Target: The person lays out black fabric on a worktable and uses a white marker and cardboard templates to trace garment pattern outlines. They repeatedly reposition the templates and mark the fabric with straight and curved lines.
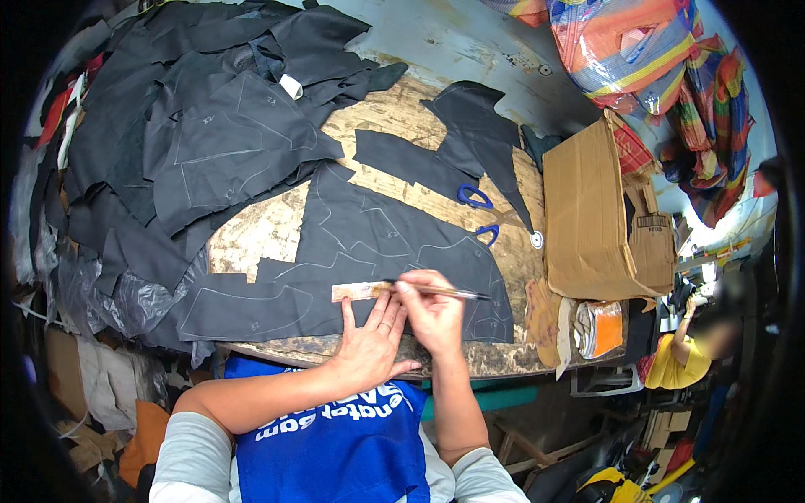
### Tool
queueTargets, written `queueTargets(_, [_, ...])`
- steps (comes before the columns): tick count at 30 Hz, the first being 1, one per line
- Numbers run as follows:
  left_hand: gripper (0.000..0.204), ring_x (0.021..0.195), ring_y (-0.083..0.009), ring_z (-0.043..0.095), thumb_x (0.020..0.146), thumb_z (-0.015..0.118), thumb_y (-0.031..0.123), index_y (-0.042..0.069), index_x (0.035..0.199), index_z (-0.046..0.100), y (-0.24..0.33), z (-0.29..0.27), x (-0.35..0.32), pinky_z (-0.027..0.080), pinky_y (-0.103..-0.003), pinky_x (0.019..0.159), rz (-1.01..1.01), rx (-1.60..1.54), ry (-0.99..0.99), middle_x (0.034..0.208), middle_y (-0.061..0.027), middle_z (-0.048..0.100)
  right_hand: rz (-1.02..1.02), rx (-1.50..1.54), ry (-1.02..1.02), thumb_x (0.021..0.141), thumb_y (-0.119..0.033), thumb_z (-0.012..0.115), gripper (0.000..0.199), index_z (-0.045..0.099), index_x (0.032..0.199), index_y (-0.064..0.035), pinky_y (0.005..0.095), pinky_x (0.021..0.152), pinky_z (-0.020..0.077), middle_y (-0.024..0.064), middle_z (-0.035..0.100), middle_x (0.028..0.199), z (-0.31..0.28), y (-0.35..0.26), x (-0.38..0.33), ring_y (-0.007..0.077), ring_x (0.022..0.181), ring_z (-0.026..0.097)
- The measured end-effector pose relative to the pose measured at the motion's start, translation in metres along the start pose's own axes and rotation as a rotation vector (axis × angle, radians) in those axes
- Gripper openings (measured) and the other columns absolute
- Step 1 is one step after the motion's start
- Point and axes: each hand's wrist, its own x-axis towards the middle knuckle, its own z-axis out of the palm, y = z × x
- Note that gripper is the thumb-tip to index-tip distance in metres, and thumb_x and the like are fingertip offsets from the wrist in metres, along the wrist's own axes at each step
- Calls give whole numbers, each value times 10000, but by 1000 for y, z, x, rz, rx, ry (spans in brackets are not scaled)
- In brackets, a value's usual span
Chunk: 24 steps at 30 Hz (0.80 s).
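A sheet of black leather-like material (444,264) lies on the worn wooden table in front of me, with pale outlines of pattern shapes drawn on it. My left hand (369,348) rests flat with its fingers stretched out, their tips pressing a small pale rectangular strip (352,292) onto the sheet. My right hand (436,314) grips a slim pen (453,292), its tip at the strip's right end beside my left fingertips. Beyond the sheet lie scissors with blue handles (475,197), their blades pointing away to the right.
A large heap of black material (226,134), some pieces marked, covers the table's left side. More black offcuts (478,126) lie at the back. At right stands a cardboard box (587,210), with folded cloth (597,329) nearby. A person in yellow (681,360) is farther right.
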Motion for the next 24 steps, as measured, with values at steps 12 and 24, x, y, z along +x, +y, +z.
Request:
queueTargets(12, [665, 1284, -443, 328, 815, 553, 509, 49, 1293, 500, -11, 19, 0, 152, -717, 978, 114, -86, 126, 1331, -244, 453, -67, -387, -387, 827, -111, 661, 154, 656, 853, 41, 342, 671, 511, 136, 658, 836, 41, -1, 9, 282, 765, 653])
queueTargets(24, [586, 1340, -439, 265, 885, 467, 448, 81, 1341, 459, -9, 20, 1, 40, -784, 961, 90, -95, 154, 1375, -215, 428, -219, -473, -317, 817, -98, 656, 140, 620, 750, 19, 376, 646, 491, 128, 623, 767, 57, -1, 17, 296, 710, 633])
